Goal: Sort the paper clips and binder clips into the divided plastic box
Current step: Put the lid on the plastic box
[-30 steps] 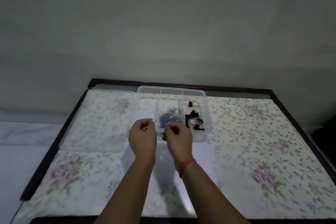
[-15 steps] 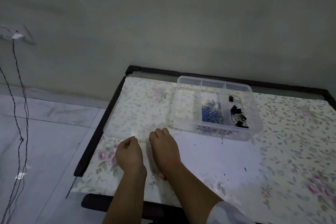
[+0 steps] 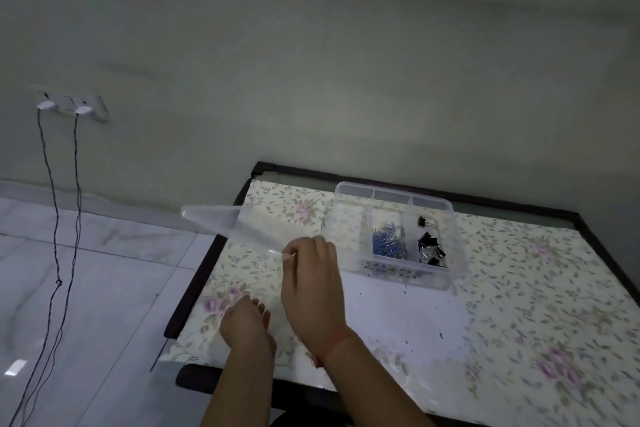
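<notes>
A clear divided plastic box (image 3: 446,276) stands on the flowered table. Blue and silver paper clips (image 3: 388,242) fill its middle compartment, and black binder clips (image 3: 430,245) lie in the right one. My right hand (image 3: 311,291) grips the near edge of the clear plastic lid (image 3: 221,222), which is lifted and tilted up to the left of the box. My left hand (image 3: 247,322) rests curled on the table's front left part, below the lid, with nothing visible in it.
The table (image 3: 519,288) has a dark frame and a floral cover. Its left edge drops to a tiled floor (image 3: 104,270). Two black cables (image 3: 65,218) hang from a wall socket at far left. The wall stands right behind the box.
My hands left the box and moved to the table's left part. My right hand took hold of the lid and raised it off the table. The view swung left.
</notes>
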Demonstrator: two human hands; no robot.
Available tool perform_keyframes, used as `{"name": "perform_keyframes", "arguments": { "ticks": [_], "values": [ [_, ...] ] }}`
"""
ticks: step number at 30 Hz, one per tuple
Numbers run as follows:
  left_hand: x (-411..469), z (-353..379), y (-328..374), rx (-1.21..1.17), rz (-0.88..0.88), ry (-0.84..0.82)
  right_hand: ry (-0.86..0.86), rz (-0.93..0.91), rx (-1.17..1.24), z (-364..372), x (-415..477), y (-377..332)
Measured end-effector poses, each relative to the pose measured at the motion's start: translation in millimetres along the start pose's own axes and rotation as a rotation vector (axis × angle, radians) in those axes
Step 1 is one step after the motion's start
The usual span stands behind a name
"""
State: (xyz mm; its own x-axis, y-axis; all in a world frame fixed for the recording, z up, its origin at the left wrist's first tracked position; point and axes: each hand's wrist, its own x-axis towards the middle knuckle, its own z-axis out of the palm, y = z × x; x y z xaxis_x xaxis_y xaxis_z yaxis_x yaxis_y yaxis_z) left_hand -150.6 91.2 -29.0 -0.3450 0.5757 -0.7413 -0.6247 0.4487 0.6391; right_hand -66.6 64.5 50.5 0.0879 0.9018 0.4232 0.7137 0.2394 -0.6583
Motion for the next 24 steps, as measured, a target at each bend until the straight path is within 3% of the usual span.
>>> {"name": "perform_keyframes", "arguments": {
  "ticks": [4,10,13,15,19,24],
  "values": [
    [-26.9,-3.1,-4.8,0.101,-0.051,-0.109,0.099,0.154,0.155,-55.6,17.5,-19.1],
    [-40.6,-29.1,-18.6,0.256,-0.121,-0.192,0.175,0.777,0.751,-120.8,10.2,5.4],
    [-42.0,-36.6,-17.9,0.352,0.008,-0.231,0.294,0.909,0.821,-139.5,-8.7,35.9],
    [-46.1,-33.5,-14.0,0.329,0.064,-0.241,0.421,0.986,0.771,-141.4,-23.1,65.9],
    [-53.5,-3.3,-11.0,0.396,0.234,-0.268,0.591,0.972,0.38,-133.5,-52.2,119.3],
    [-60.7,50.2,-13.5,0.543,0.484,-0.335,0.582,0.89,0.186,-131.0,-52.1,165.3]
  ]
}}
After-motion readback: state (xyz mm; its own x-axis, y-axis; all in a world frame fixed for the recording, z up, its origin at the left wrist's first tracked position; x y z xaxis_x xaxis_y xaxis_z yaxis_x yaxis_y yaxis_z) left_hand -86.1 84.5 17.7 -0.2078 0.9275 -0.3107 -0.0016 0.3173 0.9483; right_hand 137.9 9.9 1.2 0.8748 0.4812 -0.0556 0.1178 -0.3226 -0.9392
